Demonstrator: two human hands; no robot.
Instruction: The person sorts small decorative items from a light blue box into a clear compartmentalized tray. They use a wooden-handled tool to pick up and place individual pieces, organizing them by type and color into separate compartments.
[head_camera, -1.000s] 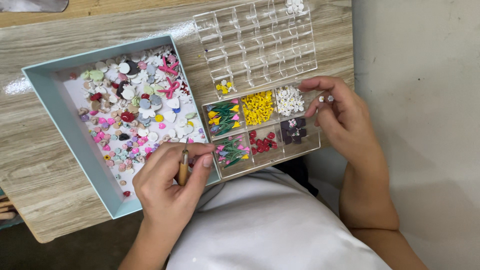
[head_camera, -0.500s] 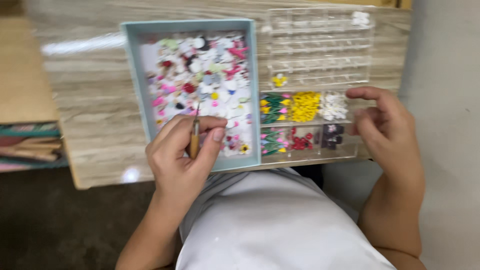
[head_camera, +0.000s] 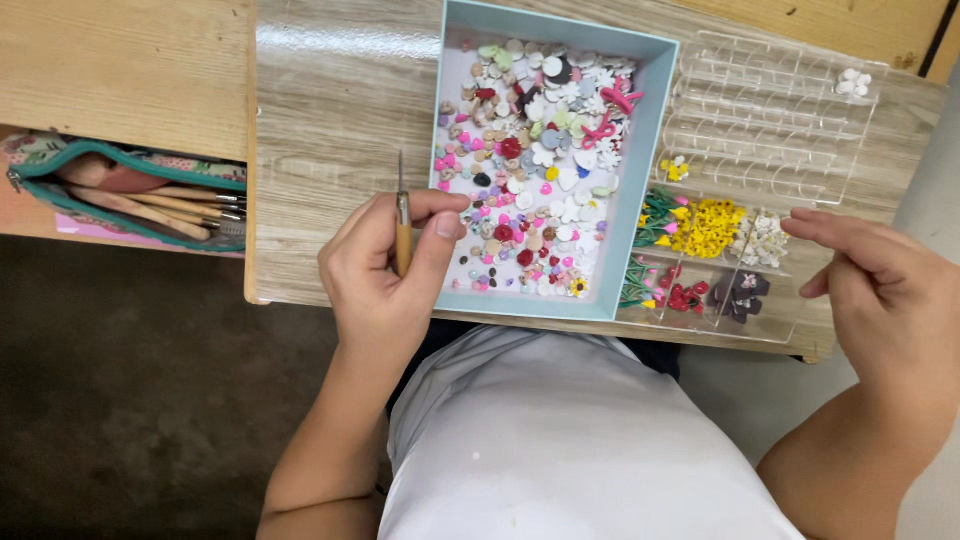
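Left hand is pinching a wooden-handled pick tool upright at centre frame, just left of the pale blue tray of small flower charms. Right hand is hovering loosely spread, holding nothing, at the right edge beside the clear compartment box on the counter.

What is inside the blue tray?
The blue tray holds loose small charms: white flowers, pink bows, red roses, hearts. The heap covers most of its floor.

Wooden-handled pick — upright, metal tip up, beside blue tray.
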